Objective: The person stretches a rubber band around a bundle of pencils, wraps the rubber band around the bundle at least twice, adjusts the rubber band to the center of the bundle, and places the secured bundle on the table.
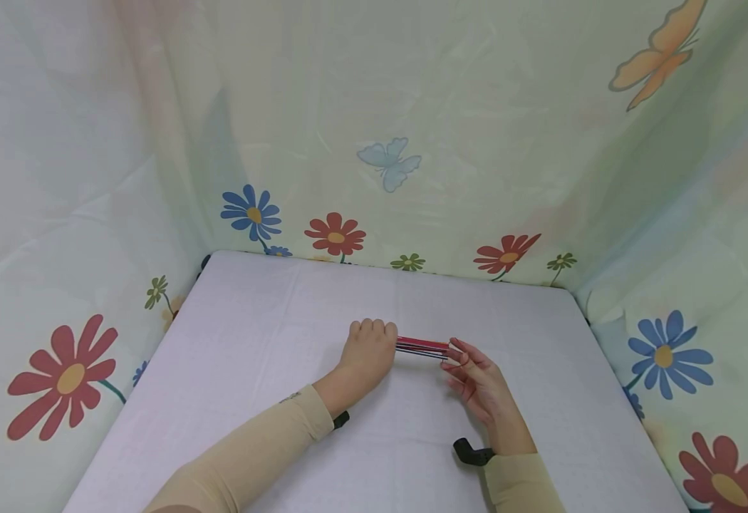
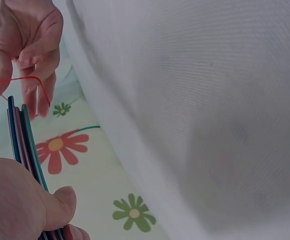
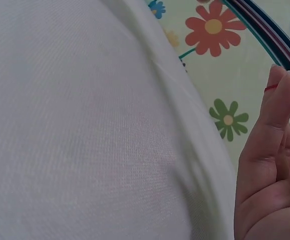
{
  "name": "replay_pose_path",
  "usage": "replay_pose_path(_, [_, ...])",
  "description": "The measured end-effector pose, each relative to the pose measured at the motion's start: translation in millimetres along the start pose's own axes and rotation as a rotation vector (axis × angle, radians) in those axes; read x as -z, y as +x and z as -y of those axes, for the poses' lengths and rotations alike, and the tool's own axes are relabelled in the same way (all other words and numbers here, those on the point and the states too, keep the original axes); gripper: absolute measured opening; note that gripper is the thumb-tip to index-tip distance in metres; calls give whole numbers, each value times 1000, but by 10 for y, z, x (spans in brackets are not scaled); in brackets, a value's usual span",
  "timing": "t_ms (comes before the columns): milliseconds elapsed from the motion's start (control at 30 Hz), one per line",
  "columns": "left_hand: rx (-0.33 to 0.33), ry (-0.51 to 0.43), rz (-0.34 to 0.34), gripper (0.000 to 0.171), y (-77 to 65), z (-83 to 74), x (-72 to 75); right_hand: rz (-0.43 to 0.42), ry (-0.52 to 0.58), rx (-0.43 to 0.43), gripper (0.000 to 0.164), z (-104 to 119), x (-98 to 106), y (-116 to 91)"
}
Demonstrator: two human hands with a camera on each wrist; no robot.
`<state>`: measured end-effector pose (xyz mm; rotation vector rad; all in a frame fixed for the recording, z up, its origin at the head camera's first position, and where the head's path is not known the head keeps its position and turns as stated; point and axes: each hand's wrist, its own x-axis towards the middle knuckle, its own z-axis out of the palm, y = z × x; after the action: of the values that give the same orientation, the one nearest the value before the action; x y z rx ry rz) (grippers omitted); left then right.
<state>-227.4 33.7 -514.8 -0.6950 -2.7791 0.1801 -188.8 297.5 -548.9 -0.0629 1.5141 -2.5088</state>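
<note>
My left hand [image 1: 367, 353] grips a bundle of slim, pencil-like sticks [image 1: 422, 345] above the table; red, dark blue, maroon and green sides show. Its fist hides one end of the bundle. My right hand [image 1: 481, 388] is at the other end, thumb and fingers spread apart. A thin red rubber band [image 2: 27, 78] is stretched across them in the left wrist view, just beyond the stick ends. In the right wrist view the band [image 3: 270, 88] runs round a finger beside the bundle [image 3: 272, 37]. Whether the band touches the sticks I cannot tell.
A white cloth covers the table [image 1: 271, 306] under both hands. Curtains [image 1: 476, 107] printed with flowers and butterflies stand along its back and sides. A black piece [image 1: 472, 452] is worn at the right wrist, and part of another [image 1: 341, 420] shows at the left.
</note>
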Motion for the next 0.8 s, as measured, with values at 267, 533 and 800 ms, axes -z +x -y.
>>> replay_pose_path(267, [-46,38,-15,20,3,-32,1,-97,-269,-32,32,23,-101,42])
replay_pose_path(533, [-75,47,-35,18,1,-38,-2,-154,-359,-78,32,53,-139,47])
replay_pose_path(800, [-66,54,-56,21,9,-48,-11,-143,-466,-130,33,102,-164,21])
